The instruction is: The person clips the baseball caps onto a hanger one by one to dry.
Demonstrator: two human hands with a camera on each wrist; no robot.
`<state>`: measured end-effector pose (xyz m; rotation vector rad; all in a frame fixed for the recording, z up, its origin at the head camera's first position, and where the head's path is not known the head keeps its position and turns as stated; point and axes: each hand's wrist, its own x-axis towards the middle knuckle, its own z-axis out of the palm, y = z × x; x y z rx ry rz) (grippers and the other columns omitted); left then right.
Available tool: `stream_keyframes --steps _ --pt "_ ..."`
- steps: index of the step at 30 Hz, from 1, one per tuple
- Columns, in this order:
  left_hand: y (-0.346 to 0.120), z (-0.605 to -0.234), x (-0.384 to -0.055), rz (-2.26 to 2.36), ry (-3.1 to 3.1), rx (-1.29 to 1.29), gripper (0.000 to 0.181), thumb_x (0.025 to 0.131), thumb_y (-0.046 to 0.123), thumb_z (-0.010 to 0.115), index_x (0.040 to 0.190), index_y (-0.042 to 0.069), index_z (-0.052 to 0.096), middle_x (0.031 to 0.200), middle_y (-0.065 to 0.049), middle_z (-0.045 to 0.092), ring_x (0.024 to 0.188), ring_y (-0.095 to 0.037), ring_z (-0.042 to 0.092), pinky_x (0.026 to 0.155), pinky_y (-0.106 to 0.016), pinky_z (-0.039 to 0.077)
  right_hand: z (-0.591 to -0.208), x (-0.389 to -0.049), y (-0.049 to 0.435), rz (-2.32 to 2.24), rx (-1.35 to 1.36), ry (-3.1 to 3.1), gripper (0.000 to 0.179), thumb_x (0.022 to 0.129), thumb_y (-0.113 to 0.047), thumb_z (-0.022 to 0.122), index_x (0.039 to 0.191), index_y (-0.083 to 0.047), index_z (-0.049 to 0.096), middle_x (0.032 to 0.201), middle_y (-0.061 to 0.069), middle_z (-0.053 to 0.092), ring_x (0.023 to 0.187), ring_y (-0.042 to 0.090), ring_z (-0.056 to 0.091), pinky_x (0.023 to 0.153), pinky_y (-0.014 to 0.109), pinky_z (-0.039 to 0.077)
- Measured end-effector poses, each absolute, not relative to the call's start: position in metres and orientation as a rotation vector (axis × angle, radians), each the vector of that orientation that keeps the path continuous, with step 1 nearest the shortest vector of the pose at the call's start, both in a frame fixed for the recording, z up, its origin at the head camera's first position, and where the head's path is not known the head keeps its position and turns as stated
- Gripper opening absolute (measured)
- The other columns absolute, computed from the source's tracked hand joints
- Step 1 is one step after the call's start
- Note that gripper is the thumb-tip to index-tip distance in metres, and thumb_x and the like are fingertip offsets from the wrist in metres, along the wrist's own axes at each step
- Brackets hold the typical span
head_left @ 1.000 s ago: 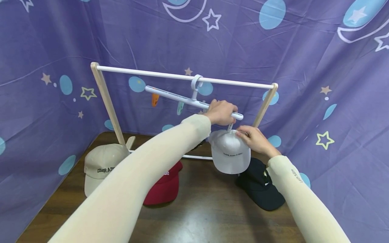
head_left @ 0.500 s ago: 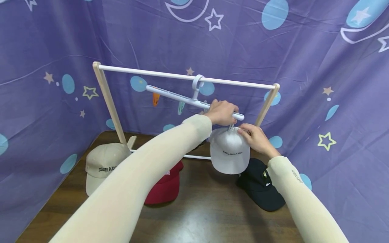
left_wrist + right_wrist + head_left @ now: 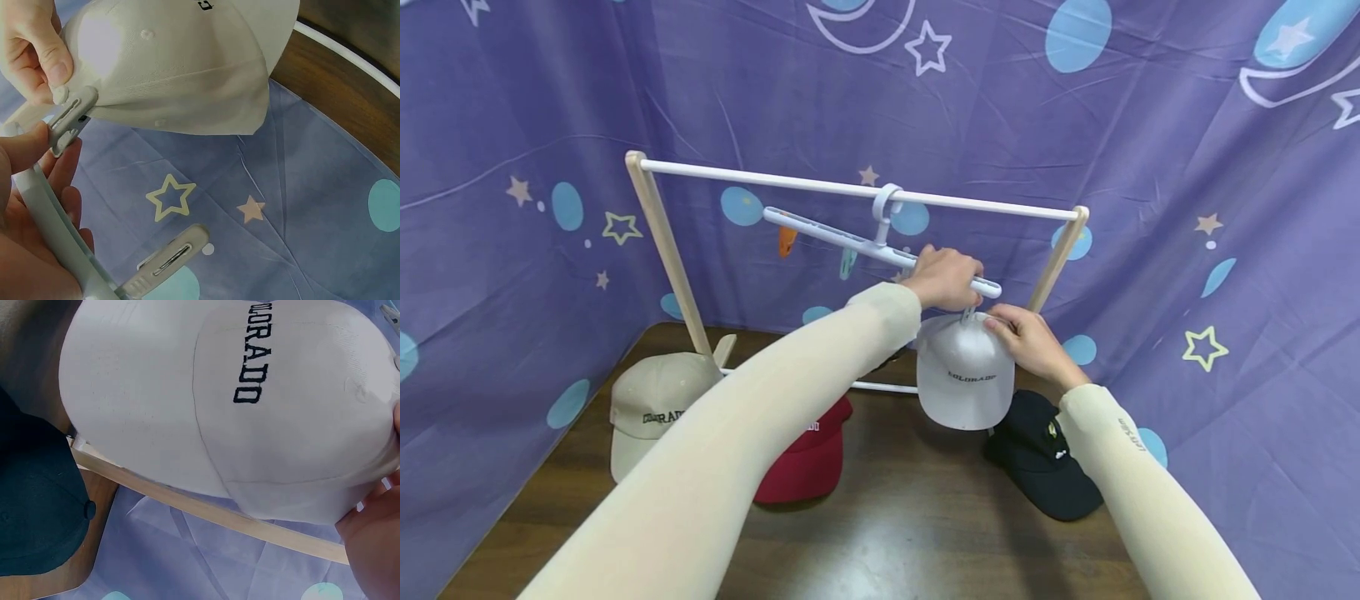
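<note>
A white baseball cap (image 3: pixel 966 375) lettered COLORADO hangs brim-down below the right end of a pale blue hanger (image 3: pixel 827 233). My right hand (image 3: pixel 1030 342) pinches its crown near the top, thumb in front. Above it, my left hand (image 3: pixel 946 277) is around the hanger's right arm. In the left wrist view, its thumb and fingers pinch the handles of a grey clip (image 3: pixel 74 115) on the hanger. That clip's tip overlaps the crown beside the cap's top button (image 3: pixel 60 94). A second grey clip (image 3: pixel 165 262) holds nothing.
The hanger hooks over the white rail (image 3: pixel 760 177) of a wooden rack. An orange clip (image 3: pixel 787 242) and a teal clip (image 3: pixel 847 263) hang from its left arm. A beige cap (image 3: pixel 658 396), red cap (image 3: pixel 808 467) and black cap (image 3: pixel 1045 458) lie on the wooden table (image 3: pixel 910 517).
The hanger has turned slightly, its left end shifting a little up and right. Over the last half second the white cap has moved slightly left. Both hands keep their holds.
</note>
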<state>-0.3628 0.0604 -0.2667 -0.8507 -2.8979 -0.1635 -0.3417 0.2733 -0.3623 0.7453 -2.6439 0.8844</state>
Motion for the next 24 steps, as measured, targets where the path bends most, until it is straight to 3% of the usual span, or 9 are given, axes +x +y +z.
stream_keyframes --steps 4,24 --pt "0.060 -0.267 -0.361 -0.172 -2.892 -0.845 0.038 0.099 0.046 0.071 0.130 0.023 0.072 0.119 0.004 0.073 0.110 -0.020 0.064 0.097 -0.040 0.040 -0.363 -0.341 0.274 0.889 0.737 -2.657 0.020 0.111 -0.023 0.059 0.114 -0.011 0.075 0.105 0.009 0.072 0.090 0.025 0.059 0.080 0.040 0.046" --pt "0.045 -0.277 -0.360 -0.134 -2.752 -0.920 0.032 0.094 0.043 0.077 0.124 0.031 0.075 0.115 0.010 0.074 0.107 -0.018 0.057 0.101 -0.041 0.036 -0.363 -0.341 0.272 0.903 0.756 -2.765 0.022 0.110 -0.029 0.060 0.115 -0.013 0.076 0.097 0.005 0.072 0.088 0.022 0.060 0.080 0.039 0.048"
